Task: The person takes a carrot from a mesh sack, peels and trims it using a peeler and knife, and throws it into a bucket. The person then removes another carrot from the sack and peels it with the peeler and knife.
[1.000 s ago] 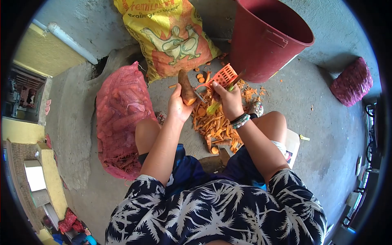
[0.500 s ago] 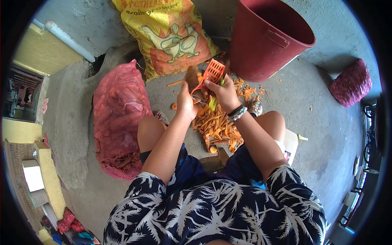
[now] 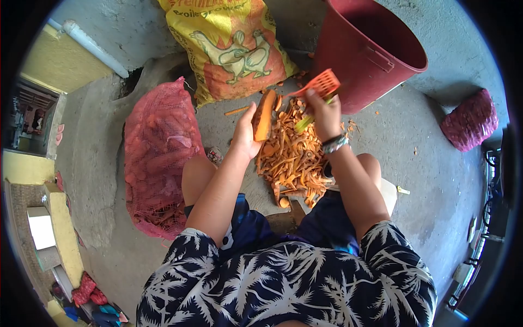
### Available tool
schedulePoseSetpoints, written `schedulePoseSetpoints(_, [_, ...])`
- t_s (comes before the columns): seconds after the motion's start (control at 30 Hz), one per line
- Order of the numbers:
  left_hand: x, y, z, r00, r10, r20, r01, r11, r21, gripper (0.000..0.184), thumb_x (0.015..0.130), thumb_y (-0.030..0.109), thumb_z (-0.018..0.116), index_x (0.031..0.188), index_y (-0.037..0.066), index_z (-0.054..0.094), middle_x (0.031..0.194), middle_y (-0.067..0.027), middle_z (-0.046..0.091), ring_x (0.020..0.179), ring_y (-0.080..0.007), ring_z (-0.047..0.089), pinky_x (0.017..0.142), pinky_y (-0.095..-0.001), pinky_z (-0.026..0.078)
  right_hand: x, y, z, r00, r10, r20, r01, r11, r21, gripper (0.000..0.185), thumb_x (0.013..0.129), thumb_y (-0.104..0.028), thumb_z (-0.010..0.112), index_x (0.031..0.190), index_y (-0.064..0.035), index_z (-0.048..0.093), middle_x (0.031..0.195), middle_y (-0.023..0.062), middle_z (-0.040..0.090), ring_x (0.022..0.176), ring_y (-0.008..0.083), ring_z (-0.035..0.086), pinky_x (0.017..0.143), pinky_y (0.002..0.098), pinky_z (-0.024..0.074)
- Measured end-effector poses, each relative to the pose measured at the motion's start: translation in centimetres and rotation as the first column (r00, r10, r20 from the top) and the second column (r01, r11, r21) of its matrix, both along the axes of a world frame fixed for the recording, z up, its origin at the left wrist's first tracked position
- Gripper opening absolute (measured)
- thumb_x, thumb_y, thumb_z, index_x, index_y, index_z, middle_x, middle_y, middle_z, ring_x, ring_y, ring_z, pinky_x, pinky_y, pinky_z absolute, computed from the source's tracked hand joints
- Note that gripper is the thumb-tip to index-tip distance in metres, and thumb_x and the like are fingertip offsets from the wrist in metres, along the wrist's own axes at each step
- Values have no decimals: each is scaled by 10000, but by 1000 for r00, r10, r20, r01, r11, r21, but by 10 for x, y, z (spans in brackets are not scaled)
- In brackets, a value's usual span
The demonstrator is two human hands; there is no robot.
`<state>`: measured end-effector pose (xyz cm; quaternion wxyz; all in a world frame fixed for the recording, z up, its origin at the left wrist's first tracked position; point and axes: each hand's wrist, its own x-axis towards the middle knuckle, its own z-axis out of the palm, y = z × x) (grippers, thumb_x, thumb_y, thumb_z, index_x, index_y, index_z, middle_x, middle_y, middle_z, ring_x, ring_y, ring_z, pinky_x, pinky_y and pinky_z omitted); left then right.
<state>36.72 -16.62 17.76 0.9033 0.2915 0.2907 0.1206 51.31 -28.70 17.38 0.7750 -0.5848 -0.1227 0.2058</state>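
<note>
My left hand (image 3: 245, 135) is closed around a large carrot (image 3: 264, 117). A bright orange peeled strip runs along the carrot, beside darker brown skin. To its right, apart from the carrot, my right hand (image 3: 326, 115) grips an orange plastic peeler (image 3: 323, 84) with a slotted end. A yellow-green piece (image 3: 304, 123), perhaps a handle, sticks out below the same hand; its kind is unclear. Under both hands, a heap of carrot peelings (image 3: 294, 155) with some cut carrot ends lies on the floor.
A red mesh sack (image 3: 160, 152) full of carrots stands at left. Behind the heap are a yellow printed feed sack (image 3: 234, 54) and a tall dark red bin (image 3: 354, 60). A purple mesh sack (image 3: 469, 121) rests by the right wall on the concrete floor (image 3: 419, 180).
My right hand and the peeler have moved right, away from the carrot. The carrot has turned in my left hand, and its peeled orange strip now shows.
</note>
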Motion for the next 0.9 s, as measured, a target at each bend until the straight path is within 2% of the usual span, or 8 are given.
schedulePoseSetpoints(0.1, [9, -3, -4, 999, 51, 3, -51, 997, 53, 388, 904, 394, 411, 1039, 52, 532, 956, -91, 587, 806, -204, 581, 722, -360, 478, -64, 7, 21, 986, 142, -83, -137, 989, 58, 184, 814, -26, 592, 986, -22, 526, 886, 34, 613, 768, 119, 602, 659, 251, 511])
schedulePoseSetpoints(0.13, [10, -3, -5, 998, 63, 17, -64, 997, 33, 385, 922, 370, 370, 1065, 47, 523, 981, -90, 584, 833, -209, 577, 738, -358, 475, -71, 8, 12, 983, 155, -101, -144, 984, 105, 128, 818, -89, 613, 932, -50, 568, 785, 0, 606, 622, 62, 556, 498, 192, 422])
schedulePoseSetpoints(0.37, [10, -15, -3, 988, 112, 103, -109, 993, -35, 337, 935, 318, 352, 1098, 69, 510, 995, -64, 579, 870, -189, 569, 747, -346, 474, -63, 6, 10, 986, 152, -72, -143, 983, 116, 110, 819, -76, 608, 919, -53, 568, 800, 2, 605, 642, 65, 557, 537, 203, 445])
schedulePoseSetpoints(0.43, [9, -9, -27, 986, -91, 141, 91, 996, 4, 334, 928, 316, 374, 1126, 79, 503, 1008, -60, 574, 892, -172, 565, 764, -334, 469, -48, 8, 5, 980, 183, -81, -173, 979, 111, 177, 794, -4, 609, 956, -28, 540, 884, 37, 616, 779, 118, 599, 649, 245, 510])
schedulePoseSetpoints(0.57, [-2, -16, -15, 975, -193, 113, 202, 976, -83, 327, 919, 301, 409, 1111, 54, 505, 1012, -79, 569, 864, -166, 566, 728, -319, 468, 28, 6, -4, 955, -223, 196, 225, 974, 12, 113, 800, -25, 606, 884, -57, 536, 814, 27, 618, 658, 94, 582, 552, 242, 488])
schedulePoseSetpoints(0.63, [0, -17, -9, 994, -95, 60, 100, 991, -85, 329, 915, 311, 420, 1099, 53, 508, 993, -106, 567, 842, -175, 566, 694, -332, 471, 45, 0, -13, 954, -294, 54, 289, 954, 81, 114, 802, -30, 604, 886, -58, 532, 806, 26, 617, 648, 86, 574, 531, 234, 475])
schedulePoseSetpoints(0.77, [2, -1, -22, 987, -94, 128, 102, 993, -53, 335, 928, 319, 382, 1106, 59, 496, 994, -93, 570, 829, -194, 558, 739, -342, 458, -26, 3, 14, 997, 61, 37, -62, 998, 26, 133, 823, -40, 584, 943, -48, 529, 871, 33, 614, 699, 87, 585, 549, 214, 477])
schedulePoseSetpoints(0.9, [7, -11, -7, 1000, 18, 16, -17, 997, -69, 361, 952, 305, 296, 1113, 49, 493, 1021, -74, 572, 923, -199, 557, 795, -371, 454, -64, 3, 18, 978, 187, -95, -182, 981, 60, 223, 810, -2, 588, 1021, -31, 521, 910, 43, 608, 801, 109, 590, 666, 252, 510])
